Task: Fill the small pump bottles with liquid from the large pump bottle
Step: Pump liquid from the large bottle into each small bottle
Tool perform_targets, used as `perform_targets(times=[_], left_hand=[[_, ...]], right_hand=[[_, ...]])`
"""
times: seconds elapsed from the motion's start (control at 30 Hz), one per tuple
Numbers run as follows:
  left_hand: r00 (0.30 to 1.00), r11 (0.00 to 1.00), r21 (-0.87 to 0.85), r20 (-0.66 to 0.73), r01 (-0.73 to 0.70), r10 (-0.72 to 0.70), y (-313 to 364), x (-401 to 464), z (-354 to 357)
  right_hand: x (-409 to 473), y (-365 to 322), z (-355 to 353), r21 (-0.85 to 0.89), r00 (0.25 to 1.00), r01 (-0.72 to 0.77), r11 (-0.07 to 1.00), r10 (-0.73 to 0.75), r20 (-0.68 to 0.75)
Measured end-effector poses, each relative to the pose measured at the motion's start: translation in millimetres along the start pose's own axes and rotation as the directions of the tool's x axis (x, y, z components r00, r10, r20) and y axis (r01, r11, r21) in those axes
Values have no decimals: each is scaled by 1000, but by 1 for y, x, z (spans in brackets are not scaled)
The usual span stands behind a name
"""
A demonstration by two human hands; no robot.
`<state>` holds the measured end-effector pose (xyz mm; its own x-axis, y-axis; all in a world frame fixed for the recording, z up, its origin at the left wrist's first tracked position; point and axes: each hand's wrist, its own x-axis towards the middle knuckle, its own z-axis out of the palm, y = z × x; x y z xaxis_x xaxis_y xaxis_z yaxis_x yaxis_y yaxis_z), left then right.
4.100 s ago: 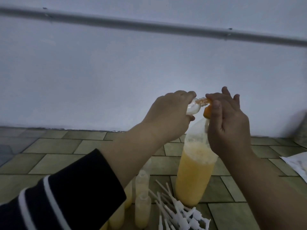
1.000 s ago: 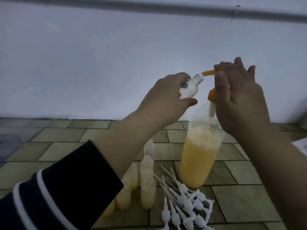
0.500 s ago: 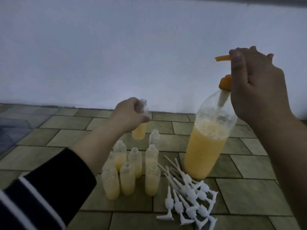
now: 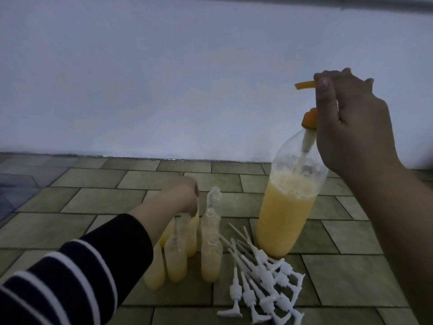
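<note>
A single head-worn view looks forward and down from close above the tiled floor (image 4: 105, 202), facing a pale wall (image 4: 164, 90) that fills the upper half. Both forearms reach in from the bottom corners. The floor's far edge meets the wall across mid-frame; a pipe (image 4: 351, 3) crosses the top right corner.

The right hand (image 4: 351, 123) covers most of the orange pump head (image 4: 308, 120) on the large pump bottle (image 4: 289, 207), so only the spout tip and a bit of collar peek out. The left hand (image 4: 180, 195) hides the top of the small bottle (image 4: 191, 233) it's reaching down on, can't tell whether it's actually gripping. The striped sleeve (image 4: 70, 282) blocks the leftmost small bottles and runs off the bottom-left corner.
</note>
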<state>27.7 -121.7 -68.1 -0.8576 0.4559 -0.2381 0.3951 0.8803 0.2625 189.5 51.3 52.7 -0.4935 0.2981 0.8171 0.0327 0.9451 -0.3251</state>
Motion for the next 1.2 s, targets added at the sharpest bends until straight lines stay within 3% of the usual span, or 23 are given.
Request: perform_targets(times=[0.23,0.4,0.57,0.77,0.97,1.1,1.2], left_hand=[[999,1000,-22,49,-5,6,3,7,0],[990,989,-77,48,-126,130,15,19,-2],[977,975,97,106,-198,187,23,23,1],[975,975,70,83,-211,205,18,30,4],[965,961,-125,-119,-246,232,6,20,-28],[919,817,-441,-301,-371,254,4,2,-58],[895,570,-691,-358,-445,265,12,-14,-69]], right_hand=[[1,1,1,16,1000,-2,1000,2,2],[1,3,2,20,1000,-17,1000,17,15],[1,3,3,8,999,-28,1000,28,26],[2,2,5,0,999,-34,999,34,35],[2,2,5,3,998,-42,999,42,40],[2,5,4,-39,998,-22,999,24,55],[3,7,4,-83,997,20,996,-14,76]])
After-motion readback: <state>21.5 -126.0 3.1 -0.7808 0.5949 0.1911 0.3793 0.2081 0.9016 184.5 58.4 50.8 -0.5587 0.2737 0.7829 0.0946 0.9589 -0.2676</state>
